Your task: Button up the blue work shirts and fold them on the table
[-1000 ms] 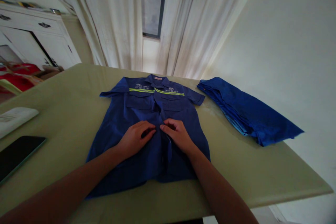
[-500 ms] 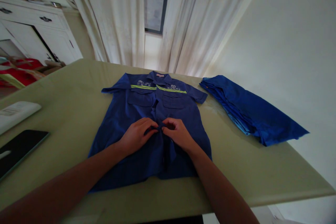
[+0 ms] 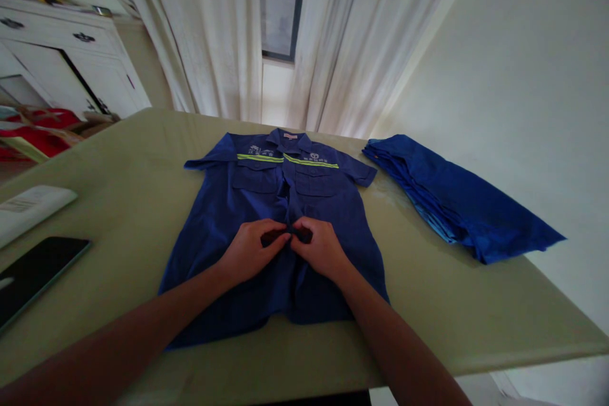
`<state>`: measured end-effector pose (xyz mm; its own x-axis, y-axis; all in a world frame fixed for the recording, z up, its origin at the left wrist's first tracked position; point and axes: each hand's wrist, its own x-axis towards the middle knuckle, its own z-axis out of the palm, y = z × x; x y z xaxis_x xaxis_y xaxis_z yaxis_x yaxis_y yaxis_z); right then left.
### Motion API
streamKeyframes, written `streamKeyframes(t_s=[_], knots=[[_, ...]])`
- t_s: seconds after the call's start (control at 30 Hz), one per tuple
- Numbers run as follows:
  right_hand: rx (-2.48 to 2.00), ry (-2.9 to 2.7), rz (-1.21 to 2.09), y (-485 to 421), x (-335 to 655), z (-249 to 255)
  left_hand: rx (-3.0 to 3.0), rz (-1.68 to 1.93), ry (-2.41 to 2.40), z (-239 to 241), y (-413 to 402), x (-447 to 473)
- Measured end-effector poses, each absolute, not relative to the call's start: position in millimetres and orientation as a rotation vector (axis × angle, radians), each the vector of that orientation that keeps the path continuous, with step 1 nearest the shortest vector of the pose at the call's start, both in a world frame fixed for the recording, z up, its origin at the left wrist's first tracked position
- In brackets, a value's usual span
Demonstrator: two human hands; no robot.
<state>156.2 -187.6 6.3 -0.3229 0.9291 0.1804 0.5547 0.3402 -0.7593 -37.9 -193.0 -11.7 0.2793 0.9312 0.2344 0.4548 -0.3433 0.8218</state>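
Observation:
A dark blue short-sleeved work shirt (image 3: pixel 259 196) lies front side up, its collar pointing away from me. Yellow-green stripes cross its chest above two flap pockets, with pale printing over them. At the front placket below the pockets, my left hand (image 3: pixel 252 247) pinches the cloth between thumb and fingers. My right hand (image 3: pixel 321 247) pinches the same spot from the other side, and the fingertips of both hands meet there. Whatever small part of the placket sits between the fingertips is hidden.
A folded pile of brighter blue cloth (image 3: pixel 457 196) lies on the right of the pale green table (image 3: pixel 128 184). At the left edge are a dark phone (image 3: pixel 45 269) and a white flat object (image 3: pixel 38 206). A white cabinet (image 3: pixel 71 57) and curtains (image 3: pixel 209 32) stand behind.
Both hands have come slightly closer together, still pinching the placket. The gap in the lower front of the shirt has narrowed, and the cloth near the pockets is drawn tighter.

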Motion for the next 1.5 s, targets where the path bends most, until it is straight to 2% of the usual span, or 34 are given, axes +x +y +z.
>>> streamKeyframes(t_s=[0.5, 1.2, 1.37, 1.5], knots=[[-1.347, -2.051, 0.599, -192, 151, 9, 1.483, 0.995, 1.133, -20, -182, -39], [-1.343, -2.272, 0.353, -201, 149, 12, 1.296, 0.953, 1.122, -8, -187, -40], [-1.341, -2.149, 0.450, -199, 148, 10, 1.306, 1.001, 1.120, -10, -186, -39], [-1.383, -1.915, 0.729, -194, 147, 6, 1.367, 1.017, 1.099, -12, -183, -40]])
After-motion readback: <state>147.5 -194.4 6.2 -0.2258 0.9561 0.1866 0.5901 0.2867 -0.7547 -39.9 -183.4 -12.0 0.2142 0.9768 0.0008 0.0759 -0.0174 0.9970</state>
